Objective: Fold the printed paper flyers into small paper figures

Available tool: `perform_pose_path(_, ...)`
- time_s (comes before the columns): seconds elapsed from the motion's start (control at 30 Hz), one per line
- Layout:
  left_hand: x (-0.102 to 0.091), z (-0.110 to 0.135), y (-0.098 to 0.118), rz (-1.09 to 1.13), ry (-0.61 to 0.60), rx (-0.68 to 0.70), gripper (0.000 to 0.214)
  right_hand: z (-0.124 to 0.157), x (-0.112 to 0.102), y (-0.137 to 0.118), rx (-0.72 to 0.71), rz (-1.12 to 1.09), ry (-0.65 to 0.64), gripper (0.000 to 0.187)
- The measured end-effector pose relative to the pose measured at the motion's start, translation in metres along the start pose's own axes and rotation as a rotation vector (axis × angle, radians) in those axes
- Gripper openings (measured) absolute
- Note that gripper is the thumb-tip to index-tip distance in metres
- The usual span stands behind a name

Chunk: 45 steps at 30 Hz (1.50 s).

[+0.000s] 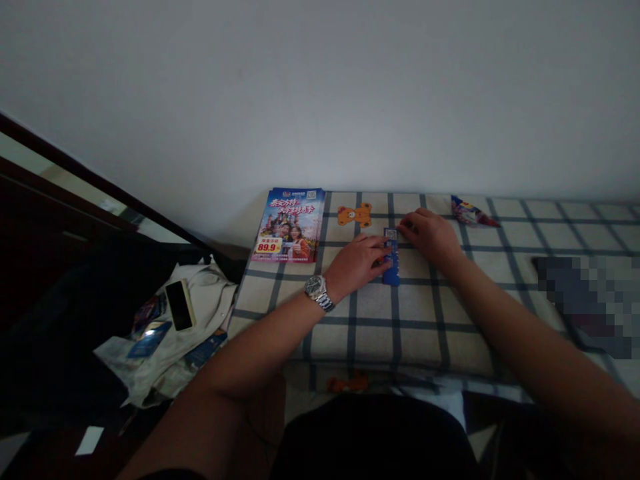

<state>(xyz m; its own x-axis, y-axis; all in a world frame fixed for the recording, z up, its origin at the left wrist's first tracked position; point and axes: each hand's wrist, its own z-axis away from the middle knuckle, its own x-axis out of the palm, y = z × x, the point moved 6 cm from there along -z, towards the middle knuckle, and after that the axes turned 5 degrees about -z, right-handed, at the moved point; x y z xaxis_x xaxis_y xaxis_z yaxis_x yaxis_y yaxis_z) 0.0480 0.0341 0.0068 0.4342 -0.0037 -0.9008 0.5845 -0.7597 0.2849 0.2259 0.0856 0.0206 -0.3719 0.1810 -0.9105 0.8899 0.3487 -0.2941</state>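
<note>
A narrow folded blue flyer (392, 273) with a QR code at its top end lies on the checked cloth. My left hand (356, 265), with a metal watch (316, 288) at the wrist, lies palm down with its fingers apart, the fingertips resting on the flyer's left side and middle. Just right of the flyer's upper end is my right hand (433, 235), its fingers bent and drawn together. Whether anything is between those fingertips I cannot make out. A stack of printed flyers (290, 227) sits left of my hands.
Checked cloth (420, 320) covers the surface, which meets a pale wall (350, 93). A folded colourful paper (473, 212) lies beyond my right forearm, and a blurred-out dark object (585, 300) farther right. At lower left, a phone (180, 305) rests on light fabric (213, 293).
</note>
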Motion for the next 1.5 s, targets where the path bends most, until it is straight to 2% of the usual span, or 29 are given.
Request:
perform_pose_path(0.4,-0.002,0.0,0.001,-0.011,-0.004,0.014,0.033,0.026,-0.002,-0.011,-0.106,-0.136,-0.02,0.016)
perform_pose_path(0.8,-0.001,0.0,0.0,-0.032,0.013,0.015,0.035,0.056,-0.002,-0.015,-0.256,-0.181,-0.022,0.032)
perform_pose_path(1.17,-0.001,0.0,0.0,-0.025,0.018,0.007,0.034,0.085,-0.009,-0.032,-0.283,-0.193,-0.049,0.043)
perform_pose_path(1.33,0.0,0.001,-0.001,-0.025,0.023,0.01,0.033,0.093,-0.008,-0.035,-0.301,-0.205,-0.054,0.055)
perform_pose_path(1.5,0.0,0.001,-0.002,-0.022,0.018,0.01,0.034,0.093,-0.007,-0.035,-0.303,-0.205,-0.058,0.052)
